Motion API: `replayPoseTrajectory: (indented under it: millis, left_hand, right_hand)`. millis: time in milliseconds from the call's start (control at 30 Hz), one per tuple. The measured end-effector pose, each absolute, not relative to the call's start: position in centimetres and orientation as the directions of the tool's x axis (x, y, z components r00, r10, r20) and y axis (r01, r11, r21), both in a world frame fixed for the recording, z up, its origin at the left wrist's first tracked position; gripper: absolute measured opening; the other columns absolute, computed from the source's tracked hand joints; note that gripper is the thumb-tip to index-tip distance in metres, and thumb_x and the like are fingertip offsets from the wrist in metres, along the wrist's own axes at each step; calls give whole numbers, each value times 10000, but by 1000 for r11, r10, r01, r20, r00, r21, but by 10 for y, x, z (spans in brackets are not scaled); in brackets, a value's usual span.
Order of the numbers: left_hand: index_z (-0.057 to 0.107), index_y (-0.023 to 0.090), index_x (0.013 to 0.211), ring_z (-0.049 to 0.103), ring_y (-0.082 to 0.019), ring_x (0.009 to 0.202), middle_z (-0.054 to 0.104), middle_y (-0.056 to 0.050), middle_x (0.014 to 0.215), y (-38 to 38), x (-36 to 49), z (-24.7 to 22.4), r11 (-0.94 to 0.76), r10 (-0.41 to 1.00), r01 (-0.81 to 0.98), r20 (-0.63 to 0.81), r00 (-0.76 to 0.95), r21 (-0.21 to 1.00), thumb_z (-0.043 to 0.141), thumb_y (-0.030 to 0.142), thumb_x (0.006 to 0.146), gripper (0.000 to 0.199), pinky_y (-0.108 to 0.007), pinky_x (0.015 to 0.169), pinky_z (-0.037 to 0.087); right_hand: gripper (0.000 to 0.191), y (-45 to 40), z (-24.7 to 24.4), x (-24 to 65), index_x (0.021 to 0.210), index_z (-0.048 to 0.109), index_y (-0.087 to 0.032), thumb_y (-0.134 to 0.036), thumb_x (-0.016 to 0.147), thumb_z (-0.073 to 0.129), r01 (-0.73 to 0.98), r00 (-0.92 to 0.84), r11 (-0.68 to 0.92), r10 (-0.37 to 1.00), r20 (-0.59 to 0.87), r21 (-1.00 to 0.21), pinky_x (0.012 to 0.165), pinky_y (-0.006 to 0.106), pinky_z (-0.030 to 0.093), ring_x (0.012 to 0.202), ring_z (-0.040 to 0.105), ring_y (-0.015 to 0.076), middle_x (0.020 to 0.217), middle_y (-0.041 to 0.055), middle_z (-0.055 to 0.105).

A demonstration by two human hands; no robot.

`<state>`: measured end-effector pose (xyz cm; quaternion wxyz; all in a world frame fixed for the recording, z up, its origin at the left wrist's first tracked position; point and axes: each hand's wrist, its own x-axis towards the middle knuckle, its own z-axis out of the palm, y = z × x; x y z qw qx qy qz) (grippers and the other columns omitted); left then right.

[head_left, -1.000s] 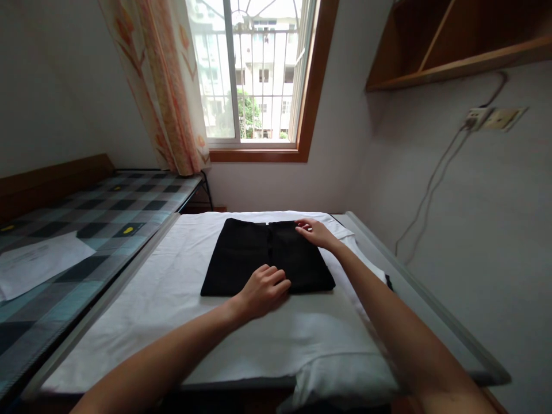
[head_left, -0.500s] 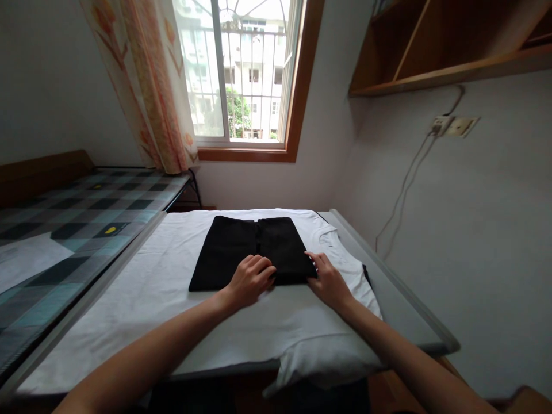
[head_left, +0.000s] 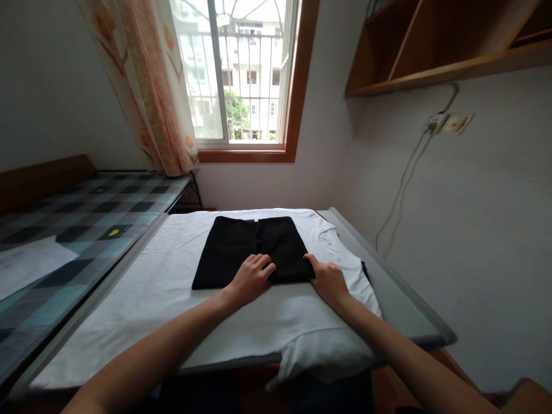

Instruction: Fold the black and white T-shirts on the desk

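A flat, black, fabric-like folded piece [head_left: 228, 253] lies on a spread white T-shirt [head_left: 150, 276], with a seam or gap running down its middle. My left hand [head_left: 251, 277] rests at the middle of its near edge, fingers curled over that edge. At the near right corner, my right hand [head_left: 329, 280] grips the black piece between thumb and fingers; some fingertips are hidden. The T-shirt's neckline [head_left: 325, 234] points right, and one sleeve [head_left: 325, 351] hangs over the near edge of the table.
Under the shirt is a grey-topped table [head_left: 401, 305] with a raised rim. To the left stands a bed with a checked mattress [head_left: 129, 190] and paper sheets [head_left: 32, 264]. A window [head_left: 245, 75], curtain [head_left: 150, 86], wall shelf [head_left: 414, 77] and plugged-in cable [head_left: 403, 190] surround it.
My right hand has closed more firmly at the black piece's corner, its thumb now over the edge. The piece's left near corner has shifted slightly right. My left hand stays nearly in place.
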<state>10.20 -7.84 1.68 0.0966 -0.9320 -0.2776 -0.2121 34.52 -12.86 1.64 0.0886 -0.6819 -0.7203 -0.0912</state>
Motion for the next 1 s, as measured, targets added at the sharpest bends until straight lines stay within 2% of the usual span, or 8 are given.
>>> replayPoseTrajectory:
  millis: [233, 433, 500, 567, 700, 767, 900, 1000]
  left_hand:
    - [582, 198, 880, 535, -241, 889, 598, -75, 955, -76, 97, 22, -799, 472, 593, 507, 721, -98, 600, 147, 801, 95, -394, 798, 421]
    - [593, 193, 859, 555, -211, 829, 591, -52, 867, -77, 98, 23, -841, 478, 539, 404, 780, -48, 657, 224, 794, 97, -350, 739, 429]
    - [615, 191, 855, 562, -208, 833, 598, -51, 863, -80, 97, 26, -848, 491, 530, 425, 760, 31, 659, 335, 815, 155, -353, 762, 440]
    - [641, 195, 870, 575, -194, 834, 615, -47, 881, -81, 95, 31, -850, 520, 497, 444, 730, 178, 623, 430, 848, 237, -345, 785, 453]
    - [666, 200, 919, 603, -138, 755, 629, -32, 927, -56, 93, 41, -705, 706, 508, 418, 572, 496, 499, 358, 932, 230, -275, 710, 480]
    - [670, 190, 954, 609, -138, 739, 630, -41, 958, -25, 95, 46, -610, 792, 574, 398, 463, 547, 531, 293, 898, 182, -270, 701, 486]
    - [673, 150, 1037, 627, -183, 895, 659, -95, 1057, 49, 108, 54, -452, 892, 671, 288, 348, 588, 573, 209, 845, 224, -288, 854, 473]
    - [695, 135, 959, 629, -202, 893, 693, -91, 954, 88, 123, 57, -342, 938, 698, 178, 298, 629, 597, 198, 818, 183, -280, 828, 470]
  right_hand:
    - [483, -129, 19, 349, 1290, 597, -201, -100, 822, 528, 962, -273, 253, 919, 284, 105, 767, 332, 370, 816, 640, 213, 896, 86, 720]
    - [463, -129, 26, 348, 1266, 607, -200, -133, 809, 574, 945, -323, 301, 917, 233, 128, 779, 349, 365, 819, 608, 229, 889, 85, 696]
    - [416, -130, 29, 347, 1205, 638, -196, -176, 789, 627, 946, -319, 287, 907, 276, 150, 790, 364, 359, 871, 572, 256, 919, 104, 665]
    - [386, -131, 30, 346, 1155, 656, -191, -196, 769, 661, 949, -311, 271, 885, 347, 162, 807, 378, 352, 918, 528, 274, 973, 120, 626]
    - [364, -128, 29, 339, 1161, 650, -186, -183, 796, 643, 913, -407, 370, 804, 434, 171, 848, 390, 337, 937, 474, 263, 990, 115, 587]
    - [312, -125, 31, 330, 1146, 653, -191, -169, 840, 594, 864, -501, 462, 757, 419, 198, 860, 391, 329, 934, 466, 252, 979, 108, 587]
    - [235, -115, 39, 306, 1084, 655, -195, -161, 896, 519, 772, -633, 587, 683, 363, 244, 855, 392, 322, 919, 463, 238, 978, 106, 591]
    - [210, -108, 43, 291, 1050, 641, -186, -154, 916, 483, 715, -698, 647, 649, 302, 263, 828, 383, 331, 887, 475, 227, 961, 100, 589]
